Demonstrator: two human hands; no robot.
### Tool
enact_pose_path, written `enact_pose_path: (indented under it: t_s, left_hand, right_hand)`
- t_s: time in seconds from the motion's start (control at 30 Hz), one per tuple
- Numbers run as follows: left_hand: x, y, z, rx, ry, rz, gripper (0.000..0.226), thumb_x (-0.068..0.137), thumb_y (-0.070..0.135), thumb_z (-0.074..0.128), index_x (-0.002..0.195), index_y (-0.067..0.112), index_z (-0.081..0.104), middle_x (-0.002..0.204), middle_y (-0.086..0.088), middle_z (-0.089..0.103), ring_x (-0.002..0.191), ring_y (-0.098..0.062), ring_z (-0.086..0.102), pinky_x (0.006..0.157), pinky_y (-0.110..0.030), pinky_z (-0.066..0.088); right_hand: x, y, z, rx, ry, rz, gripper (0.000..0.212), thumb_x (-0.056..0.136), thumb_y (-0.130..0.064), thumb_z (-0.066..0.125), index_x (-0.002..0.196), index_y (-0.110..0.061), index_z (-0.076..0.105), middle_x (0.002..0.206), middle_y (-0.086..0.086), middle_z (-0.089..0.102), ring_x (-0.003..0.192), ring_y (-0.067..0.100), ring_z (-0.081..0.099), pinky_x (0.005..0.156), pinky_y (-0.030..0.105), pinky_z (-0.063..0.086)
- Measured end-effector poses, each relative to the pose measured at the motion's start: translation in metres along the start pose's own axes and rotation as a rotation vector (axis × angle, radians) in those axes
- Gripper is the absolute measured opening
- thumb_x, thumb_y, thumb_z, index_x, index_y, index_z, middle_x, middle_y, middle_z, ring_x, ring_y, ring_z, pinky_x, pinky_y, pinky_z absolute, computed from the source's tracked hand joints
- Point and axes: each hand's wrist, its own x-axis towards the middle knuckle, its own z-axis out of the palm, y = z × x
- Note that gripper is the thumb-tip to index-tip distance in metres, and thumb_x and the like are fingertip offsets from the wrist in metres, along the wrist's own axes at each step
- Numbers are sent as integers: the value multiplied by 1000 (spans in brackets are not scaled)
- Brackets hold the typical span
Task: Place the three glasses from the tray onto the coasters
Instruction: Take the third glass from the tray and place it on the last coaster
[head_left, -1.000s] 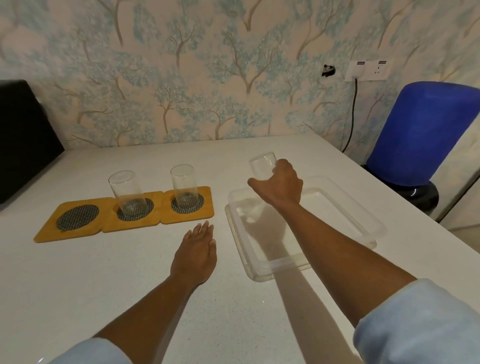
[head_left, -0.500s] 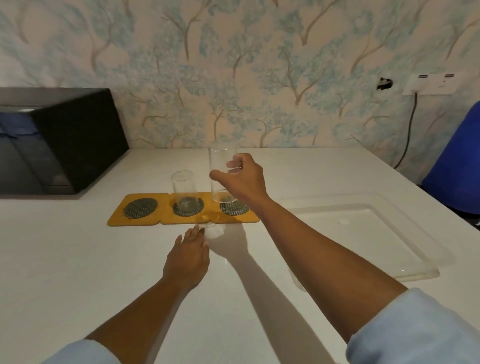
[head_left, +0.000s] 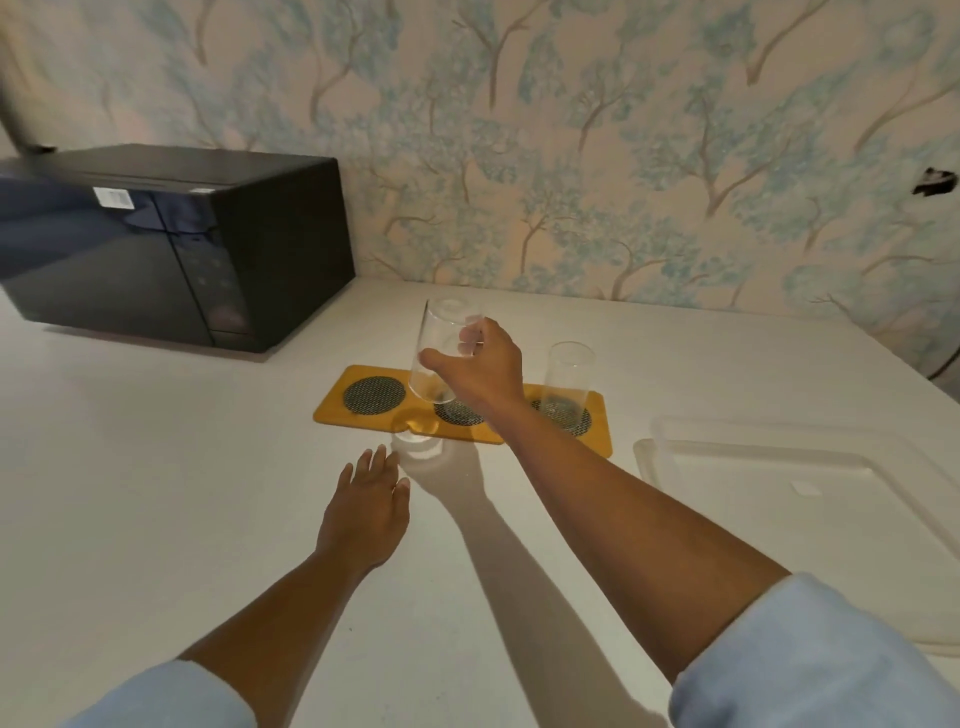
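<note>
Three yellow coasters with dark mesh rounds lie in a row on the white table. The left coaster (head_left: 373, 395) is bare. On the right coaster (head_left: 563, 415) stands a clear glass (head_left: 569, 376). My right hand (head_left: 480, 371) grips another clear glass (head_left: 441, 348) by its side and holds it tilted in the air above the gap between the left and middle coasters. The middle coaster (head_left: 457, 413) is partly behind this hand, so what stands on it is hidden. My left hand (head_left: 366, 509) rests flat on the table, fingers apart. The clear plastic tray (head_left: 779, 467) at the right holds nothing.
A black microwave (head_left: 156, 244) stands at the back left against the patterned wall. The white table (head_left: 156, 493) reaches the wall behind the coasters. A bright patch of light from the held glass falls just in front of the coasters.
My right hand has carried the glass from the tray leftward, past the right coaster, to above the left-middle gap. The view has turned left. My left hand has stayed put.
</note>
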Motion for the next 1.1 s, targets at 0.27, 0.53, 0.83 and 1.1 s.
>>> enact_pose_path:
  t_s: [0.27,0.53,0.83,1.1]
  left_hand:
    - [2,-2,5,63,26,-6,57,100,41,20,151,15,21,159,-4,25,147,-25,19,119,-42,9]
    - [2,-4,6,35,34,-3,60,99,42,9,152,15,17,161,-3,20,148,-23,13,121,-45,12]
    - [3,-5,7,32,3,-22,61,98,46,5,153,19,9,162,0,15,149,-23,10,121,-46,10]
    - [5,-8,10,45,-6,-23,63,96,49,3,153,21,4,162,0,14,149,-25,11,121,-47,9]
  right_hand:
    - [16,2,46,1,-35,-6,53,58,-44,82,98,-20,55,103,-3,60,96,18,58,67,25,46]
    - [30,14,88,-52,-89,10,55,59,-48,79,102,-25,54,110,-5,60,97,16,57,74,30,50]
    - [50,30,122,-99,-155,43,67,65,-42,80,121,-18,54,123,1,60,108,19,57,78,27,46]
    - [58,36,144,-162,-194,57,69,69,-39,80,127,-13,53,127,5,58,114,24,56,91,39,53]
